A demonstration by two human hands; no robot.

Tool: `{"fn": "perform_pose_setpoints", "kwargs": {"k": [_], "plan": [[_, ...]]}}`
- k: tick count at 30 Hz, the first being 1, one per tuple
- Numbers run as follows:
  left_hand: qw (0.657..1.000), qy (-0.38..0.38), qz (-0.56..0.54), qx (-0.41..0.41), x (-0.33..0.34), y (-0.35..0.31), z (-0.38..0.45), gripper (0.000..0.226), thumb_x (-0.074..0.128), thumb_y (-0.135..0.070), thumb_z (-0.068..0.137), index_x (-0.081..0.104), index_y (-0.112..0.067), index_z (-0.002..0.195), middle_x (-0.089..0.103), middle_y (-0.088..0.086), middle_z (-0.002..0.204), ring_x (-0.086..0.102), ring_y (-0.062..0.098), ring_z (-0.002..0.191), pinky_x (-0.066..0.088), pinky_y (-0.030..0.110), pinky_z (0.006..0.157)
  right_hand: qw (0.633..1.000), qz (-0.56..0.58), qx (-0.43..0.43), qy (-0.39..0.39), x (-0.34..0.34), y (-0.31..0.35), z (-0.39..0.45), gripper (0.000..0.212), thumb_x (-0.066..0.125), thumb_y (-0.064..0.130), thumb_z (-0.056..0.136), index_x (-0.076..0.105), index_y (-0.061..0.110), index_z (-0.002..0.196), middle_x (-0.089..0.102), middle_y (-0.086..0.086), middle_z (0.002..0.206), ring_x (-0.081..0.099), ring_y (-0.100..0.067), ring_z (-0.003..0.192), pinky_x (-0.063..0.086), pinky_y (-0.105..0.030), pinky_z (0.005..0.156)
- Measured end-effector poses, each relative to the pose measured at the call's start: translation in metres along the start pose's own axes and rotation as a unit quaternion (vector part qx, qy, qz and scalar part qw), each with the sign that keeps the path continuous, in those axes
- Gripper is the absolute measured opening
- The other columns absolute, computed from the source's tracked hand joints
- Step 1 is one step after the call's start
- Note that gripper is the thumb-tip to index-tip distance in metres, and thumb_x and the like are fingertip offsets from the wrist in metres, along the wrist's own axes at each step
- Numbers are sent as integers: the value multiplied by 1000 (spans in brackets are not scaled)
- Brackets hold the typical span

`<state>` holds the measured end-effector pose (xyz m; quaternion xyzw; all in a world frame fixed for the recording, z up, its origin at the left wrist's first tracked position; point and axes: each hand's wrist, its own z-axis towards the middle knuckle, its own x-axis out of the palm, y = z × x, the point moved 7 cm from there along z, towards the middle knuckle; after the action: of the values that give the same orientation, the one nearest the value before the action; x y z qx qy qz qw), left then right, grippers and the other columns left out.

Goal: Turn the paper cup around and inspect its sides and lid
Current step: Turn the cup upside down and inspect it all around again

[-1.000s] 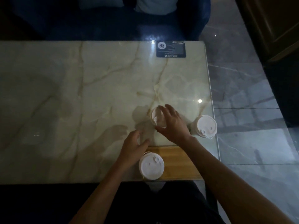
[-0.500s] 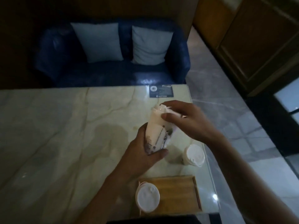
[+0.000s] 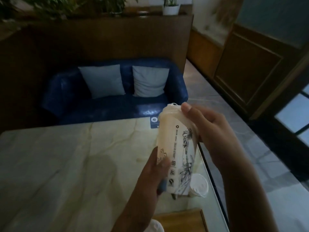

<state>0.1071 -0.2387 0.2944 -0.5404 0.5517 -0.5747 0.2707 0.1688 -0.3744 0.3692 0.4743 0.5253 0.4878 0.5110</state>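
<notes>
A tall white paper cup [image 3: 177,148] with dark line drawings and small printed symbols is held up above the marble table [image 3: 66,164], nearly upright. Its white lid [image 3: 170,109] is on top, tilted away from me. My left hand [image 3: 153,174] grips the cup's lower part from the left. My right hand [image 3: 209,129] holds the upper part near the lid from the right, thumb tip at the rim.
A second lidded cup [image 3: 199,185] stands on the table near its right edge, behind the held cup. A wooden board [image 3: 182,220] lies at the front edge, a third lid [image 3: 157,226] beside it. A blue sofa [image 3: 113,101] with two cushions stands beyond the table.
The cup was lifted off the table and raised higher in both hands. It has turned, showing a different printed side. My view tilted upward.
</notes>
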Motion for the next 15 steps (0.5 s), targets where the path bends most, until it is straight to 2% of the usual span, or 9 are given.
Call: {"fn": "perform_pose_setpoints", "kwargs": {"k": [2,5,7,9,12,15], "plan": [[998,24,-45,-26,9,2,-8,89,78,-69,52,55,-30,129,66,22,118,65,37,91,55,31,54,1000,13,7,6,-4,5,-4,40,65,64,87,78,26,92,78,-2,71,74,-10,59,54,-16,54],[992,52,-108,-42,22,4,-15,98,84,-64,47,54,-19,129,58,38,115,58,43,78,51,29,43,1000,1,8,-14,-9,7,-9,52,62,73,79,77,24,87,77,-3,67,73,-10,54,52,-15,50],[987,68,-139,-42,27,4,-17,96,86,-60,50,55,-12,127,60,37,105,61,40,67,50,30,43,999,-18,9,-33,-13,7,-13,58,60,79,75,77,24,86,77,-3,67,73,-10,54,52,-16,50],[985,69,-155,-36,27,3,-17,86,86,-57,52,61,-13,122,63,32,98,63,37,63,51,32,45,999,-30,9,-36,-15,8,-16,60,58,80,76,77,24,85,78,-3,67,74,-11,54,54,-16,51],[988,56,-145,-19,28,3,-15,77,80,-58,62,61,-15,122,66,30,95,62,35,61,51,34,49,998,-41,7,-43,-20,11,-18,67,58,82,74,75,17,85,77,-4,66,73,-12,54,55,-18,52],[988,52,-145,-3,31,-3,-15,69,76,-55,71,60,-14,123,68,26,98,63,36,69,52,36,52,998,-45,-1,-48,-21,15,-17,74,60,82,75,72,10,85,75,-6,66,72,-14,54,53,-25,54]]}}
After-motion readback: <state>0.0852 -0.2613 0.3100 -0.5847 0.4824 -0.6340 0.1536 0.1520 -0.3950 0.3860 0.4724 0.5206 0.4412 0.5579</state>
